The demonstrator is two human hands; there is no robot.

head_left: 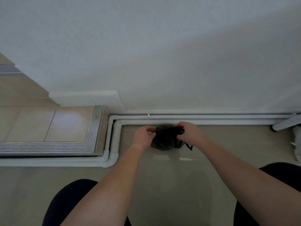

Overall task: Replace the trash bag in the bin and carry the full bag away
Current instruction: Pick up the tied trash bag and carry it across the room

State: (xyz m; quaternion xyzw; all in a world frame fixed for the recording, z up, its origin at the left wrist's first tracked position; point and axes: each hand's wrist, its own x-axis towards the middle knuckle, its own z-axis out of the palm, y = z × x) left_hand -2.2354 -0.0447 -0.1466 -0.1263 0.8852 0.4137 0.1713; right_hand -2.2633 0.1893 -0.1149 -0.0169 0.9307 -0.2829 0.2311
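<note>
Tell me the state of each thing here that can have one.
bag: down on the floor, top bunched, held by both hands.
left hand: curled, gripping the bag's left side.
right hand: curled, gripping the bag's right side.
drawstring: loose end trailing at the bag's right.

Passage behind the black bag (164,139) is closed by the white pipes (211,119) and the wall (162,54); the left is bounded by the raised tiled step (48,124); a white leg (283,125) is seen far right; open floor (171,176) is left in front, between the knees (73,193).
</note>
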